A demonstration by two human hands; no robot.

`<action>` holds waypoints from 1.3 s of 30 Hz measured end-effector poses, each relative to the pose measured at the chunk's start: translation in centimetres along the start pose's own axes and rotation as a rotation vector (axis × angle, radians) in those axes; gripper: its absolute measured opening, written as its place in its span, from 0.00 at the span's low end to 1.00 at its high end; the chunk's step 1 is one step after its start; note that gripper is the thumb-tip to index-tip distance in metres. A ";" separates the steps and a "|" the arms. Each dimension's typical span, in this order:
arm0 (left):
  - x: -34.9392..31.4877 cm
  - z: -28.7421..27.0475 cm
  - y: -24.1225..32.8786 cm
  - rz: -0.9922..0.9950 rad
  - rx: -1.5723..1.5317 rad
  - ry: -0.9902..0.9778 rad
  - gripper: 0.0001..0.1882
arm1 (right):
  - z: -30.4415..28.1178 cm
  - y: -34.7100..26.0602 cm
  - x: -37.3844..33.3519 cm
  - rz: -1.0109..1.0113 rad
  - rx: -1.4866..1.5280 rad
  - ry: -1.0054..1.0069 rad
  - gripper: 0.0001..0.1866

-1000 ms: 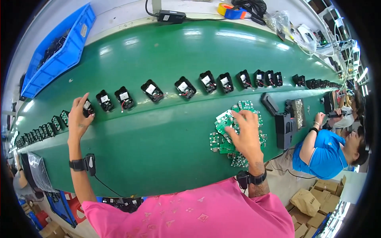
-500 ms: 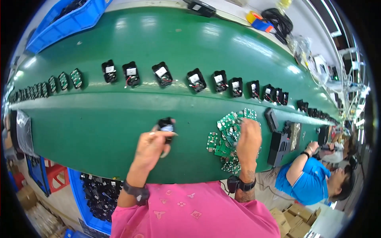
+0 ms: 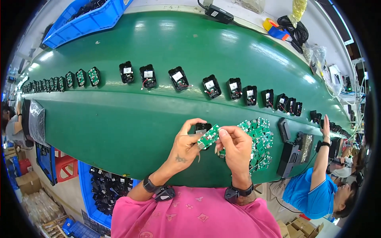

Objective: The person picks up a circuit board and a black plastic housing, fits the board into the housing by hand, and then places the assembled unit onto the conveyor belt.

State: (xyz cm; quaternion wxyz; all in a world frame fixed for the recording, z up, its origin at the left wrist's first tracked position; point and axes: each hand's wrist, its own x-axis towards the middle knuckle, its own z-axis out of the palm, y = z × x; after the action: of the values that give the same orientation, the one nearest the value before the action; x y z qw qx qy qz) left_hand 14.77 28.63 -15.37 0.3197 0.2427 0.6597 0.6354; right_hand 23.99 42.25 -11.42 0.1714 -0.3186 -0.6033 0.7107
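Note:
My left hand [image 3: 179, 150] is closed round a small black plastic housing [image 3: 202, 127], which shows above the fingers. My right hand [image 3: 236, 150] pinches the right end of a green circuit board [image 3: 209, 137]. The board is tilted in front of the housing, its left end by my left fingertips, and covers part of it. Whether board and housing touch, I cannot tell. Beside my right hand lies a loose pile of green circuit boards [image 3: 261, 142], partly hidden by that hand.
Across the bench [image 3: 119, 119] runs a row of open black housings [image 3: 177, 78] with white blocks inside; those at left carry green boards [image 3: 94, 76]. A blue bin [image 3: 85, 23] stands far left, another [image 3: 89, 194] below the near edge. A co-worker in blue [image 3: 309, 194] reaches in at right.
My right hand has come left from the pile with a circuit board. My left hand has moved right with the housing, so both meet. The co-worker's arm now stretches over the bench.

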 end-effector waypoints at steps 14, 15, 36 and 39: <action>0.9 0.7 0.2 -0.045 -0.435 -0.158 0.48 | -1.5 2.9 0.5 -0.179 -0.526 0.046 0.10; 0.9 0.7 0.4 -0.068 -0.472 -0.158 0.46 | -1.6 3.1 0.6 -0.218 -0.560 0.080 0.10; 0.7 3.5 0.1 -0.180 -0.392 -0.104 0.35 | -2.2 3.1 0.9 -0.480 -0.465 -0.037 0.04; 0.6 2.9 0.6 -0.109 -0.339 -0.003 0.36 | -2.5 2.5 0.2 -0.530 -0.590 -0.005 0.04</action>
State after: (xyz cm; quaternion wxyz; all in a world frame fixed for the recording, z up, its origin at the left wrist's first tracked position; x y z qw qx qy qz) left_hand 16.46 31.10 -14.83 0.3912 0.1501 0.5548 0.7188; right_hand 25.84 43.68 -14.11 0.2486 -0.1856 -0.8433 0.4388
